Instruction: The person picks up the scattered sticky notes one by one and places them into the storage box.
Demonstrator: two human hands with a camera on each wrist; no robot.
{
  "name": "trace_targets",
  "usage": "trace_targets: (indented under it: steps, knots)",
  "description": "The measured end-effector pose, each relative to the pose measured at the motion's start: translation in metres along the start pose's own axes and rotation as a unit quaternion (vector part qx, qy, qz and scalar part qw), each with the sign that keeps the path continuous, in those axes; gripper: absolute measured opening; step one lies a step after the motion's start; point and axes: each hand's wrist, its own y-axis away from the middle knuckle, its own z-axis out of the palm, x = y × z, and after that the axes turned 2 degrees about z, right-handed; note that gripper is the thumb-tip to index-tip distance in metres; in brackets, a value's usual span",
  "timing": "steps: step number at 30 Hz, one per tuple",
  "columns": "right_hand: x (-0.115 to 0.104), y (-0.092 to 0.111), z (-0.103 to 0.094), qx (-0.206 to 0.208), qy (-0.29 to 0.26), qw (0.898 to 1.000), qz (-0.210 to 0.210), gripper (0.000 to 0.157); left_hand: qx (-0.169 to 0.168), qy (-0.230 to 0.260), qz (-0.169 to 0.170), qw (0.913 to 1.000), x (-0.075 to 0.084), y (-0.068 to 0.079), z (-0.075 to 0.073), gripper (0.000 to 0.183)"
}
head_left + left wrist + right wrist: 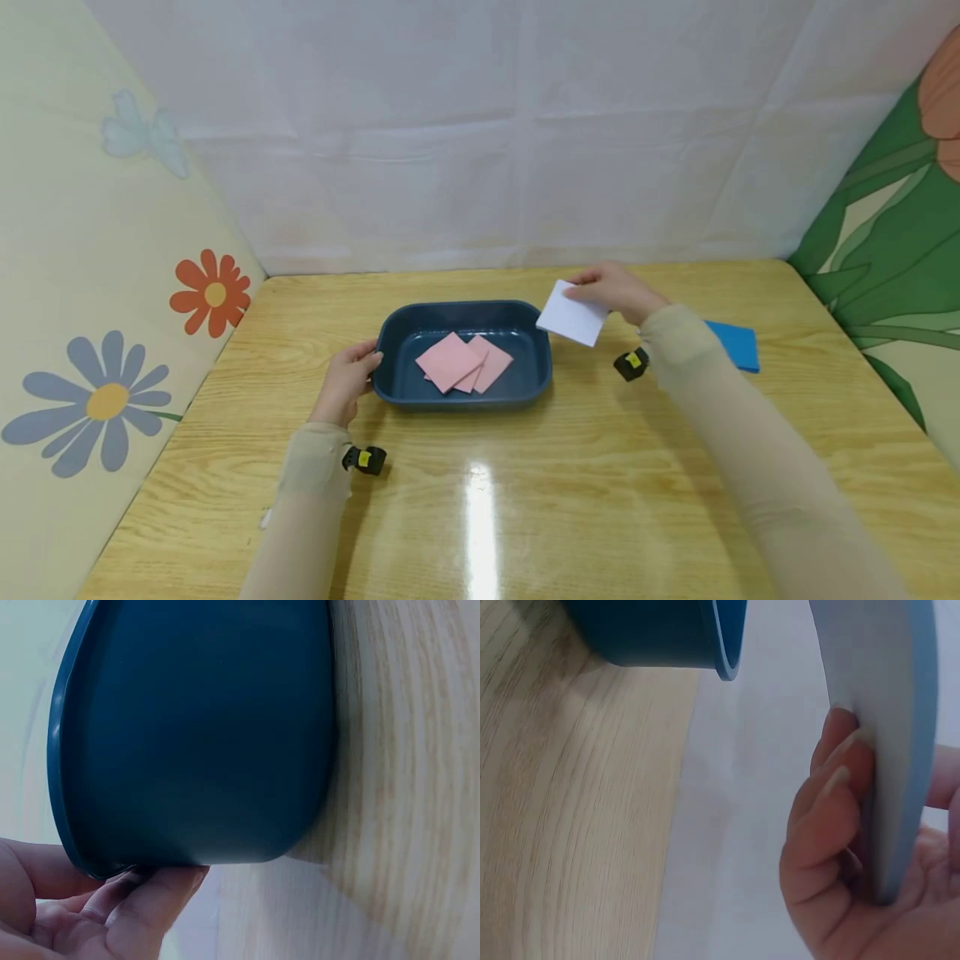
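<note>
A dark blue rectangular basin [462, 403] sits on the table, with several pink paper squares [450, 362] lying overlapped inside it. My left hand [347, 379] grips the basin's left end by the rim; in the left wrist view the hand [97, 907] is at the corner of the basin [202, 742]. Between thumb and fingers, my right hand [615, 290] pinches a white square paper pad [573, 315], tilted just beyond the basin's right end. The pad [889, 750] shows its thin edge in the right wrist view, fingers on one face.
A blue flat stack [737, 345] lies on the wooden table [570, 500] at the right, partly hidden by my right sleeve [690, 367]. Behind the table hangs a white cloth [450, 167]. Painted flower panels [90, 292] stand at both sides.
</note>
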Motion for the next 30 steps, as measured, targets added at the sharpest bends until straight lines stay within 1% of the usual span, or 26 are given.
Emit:
trace_targets:
  steps: [9, 16, 25, 30]
  knots:
    - [-0.008, -0.002, 0.004, -0.005, -0.006, 1.0, -0.004, 0.045, 0.0, 0.001, -0.001, 1.0, -0.001, 0.0, 0.0, 0.044]
    - [-0.015, -0.005, 0.007, -0.004, 0.005, 1.0, 0.001, 0.043, 0.0, 0.003, 0.0, 1.0, -0.001, -0.001, 0.0, 0.044]
    - [-0.027, -0.007, 0.011, -0.015, -0.013, 1.0, -0.014, 0.044, -0.003, 0.005, 0.003, 1.0, -0.002, 0.0, -0.001, 0.044]
    - [-0.032, -0.009, 0.014, -0.013, -0.012, 1.0, -0.011, 0.044, -0.003, 0.003, 0.005, 1.0, -0.002, 0.0, -0.001, 0.044]
